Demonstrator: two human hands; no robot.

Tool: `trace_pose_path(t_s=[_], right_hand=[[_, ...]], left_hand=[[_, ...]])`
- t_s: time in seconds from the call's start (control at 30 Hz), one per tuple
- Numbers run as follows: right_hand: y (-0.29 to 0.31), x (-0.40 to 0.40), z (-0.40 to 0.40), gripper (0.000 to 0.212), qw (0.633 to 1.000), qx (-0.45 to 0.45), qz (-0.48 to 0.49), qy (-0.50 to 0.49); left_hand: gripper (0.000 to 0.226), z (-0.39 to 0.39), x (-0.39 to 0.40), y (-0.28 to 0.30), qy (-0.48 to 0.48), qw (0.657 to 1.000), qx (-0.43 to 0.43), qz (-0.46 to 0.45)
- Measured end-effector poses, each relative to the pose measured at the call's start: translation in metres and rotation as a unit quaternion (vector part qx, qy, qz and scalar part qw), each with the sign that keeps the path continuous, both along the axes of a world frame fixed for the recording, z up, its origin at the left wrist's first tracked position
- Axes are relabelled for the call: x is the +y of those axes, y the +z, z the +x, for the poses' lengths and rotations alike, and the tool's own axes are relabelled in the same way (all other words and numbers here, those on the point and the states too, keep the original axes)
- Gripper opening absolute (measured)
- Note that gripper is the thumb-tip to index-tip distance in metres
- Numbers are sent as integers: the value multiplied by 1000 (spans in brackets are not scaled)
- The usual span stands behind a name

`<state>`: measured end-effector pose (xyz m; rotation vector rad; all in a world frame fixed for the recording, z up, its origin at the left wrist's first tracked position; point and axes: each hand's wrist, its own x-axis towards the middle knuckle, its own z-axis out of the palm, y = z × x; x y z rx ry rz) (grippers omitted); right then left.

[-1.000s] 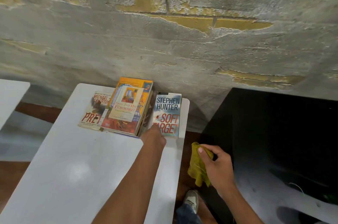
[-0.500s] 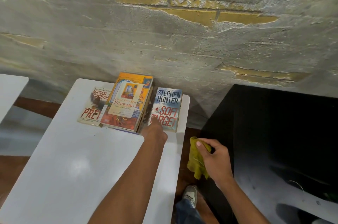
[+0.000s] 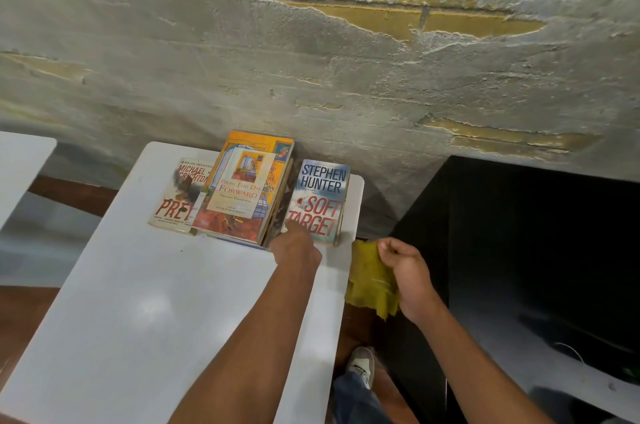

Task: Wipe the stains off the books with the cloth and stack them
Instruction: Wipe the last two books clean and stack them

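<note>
three paperbacks lie at the far end of a white table (image 3: 145, 302). the person's left hand (image 3: 298, 245) touches the near edge of the soft target paperback (image 3: 318, 203), fingers hidden, grip unclear. the right hand (image 3: 407, 271) pinches a limp yellow cloth (image 3: 369, 279). the book looks light and bendy, best lifted by its spine edge.

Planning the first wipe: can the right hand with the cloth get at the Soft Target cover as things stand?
Probably yes. The right hand holds the cloth just off the table's edge, near Soft Target. Only the left hand, at the book's near left corner, sits close; most of the cover is bare.

right hand (image 3: 408, 276) raised cloth (image 3: 372, 276) nearer the table edge
</note>
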<state>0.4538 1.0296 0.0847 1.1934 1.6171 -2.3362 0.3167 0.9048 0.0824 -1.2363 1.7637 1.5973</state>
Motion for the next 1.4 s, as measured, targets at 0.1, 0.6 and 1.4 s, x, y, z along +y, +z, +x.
trace_pose_path(t_s=[0.1, 0.6, 1.4], right_hand=[[0, 3, -7, 23, 994, 11, -105, -32], [-26, -4, -21, 49, 977, 9, -210, -15], [-34, -17, -47, 37, 975, 19, -221, -6]], left_hand=[[36, 4, -6, 2, 12, 1000, -7, -2], [47, 3, -14, -14, -49, 997, 12, -57], [52, 19, -21, -23, -50, 975, 40, 211]])
